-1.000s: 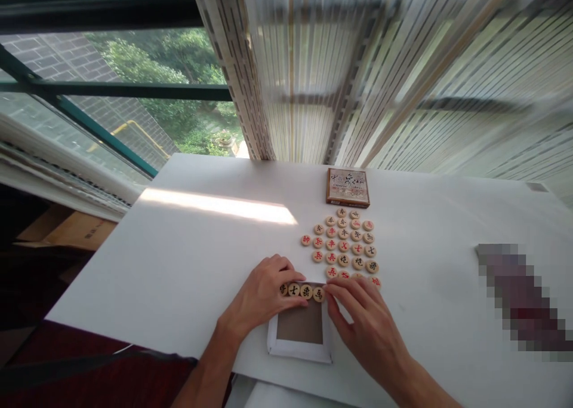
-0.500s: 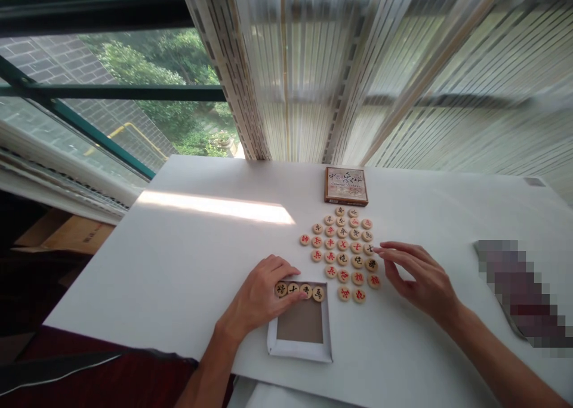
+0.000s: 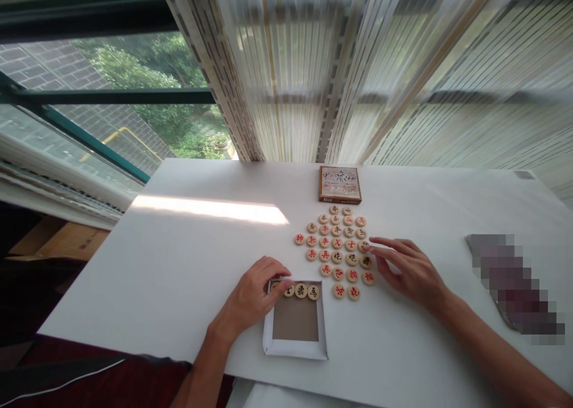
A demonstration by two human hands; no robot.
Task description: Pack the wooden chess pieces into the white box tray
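In the head view, my left hand [image 3: 255, 288] curls around the far-left corner of a shallow white open box [image 3: 295, 349], its thumb over the leftmost pieces inside. A row of round wooden Chinese chess pieces lies along the far wall of that box, among them a black-marked piece [image 3: 313, 292] at the right end. My right hand [image 3: 409, 267] reaches in from the right, fingers stretched and thumb apart. Its fingertips touch a black-marked chess piece [image 3: 362, 245] at the right edge of the loose group, partly covering it. Red- and black-marked pieces [image 3: 337, 242] lie flat around it in rough rows.
Behind the pieces sits a closed Chinese chess box [image 3: 339, 184]. A blurred-out flat object [image 3: 514, 282] lies to the right on the white table [image 3: 179, 264]. Striped curtains [image 3: 295, 67] and a window stand beyond the far edge; a cardboard box [image 3: 76, 241] is at lower left.
My left thumb has drawn back leftward, uncovering the third piece in the box and covering the leftmost ones. My right fingertips have come onto the black piece. The whole view has shifted slightly.
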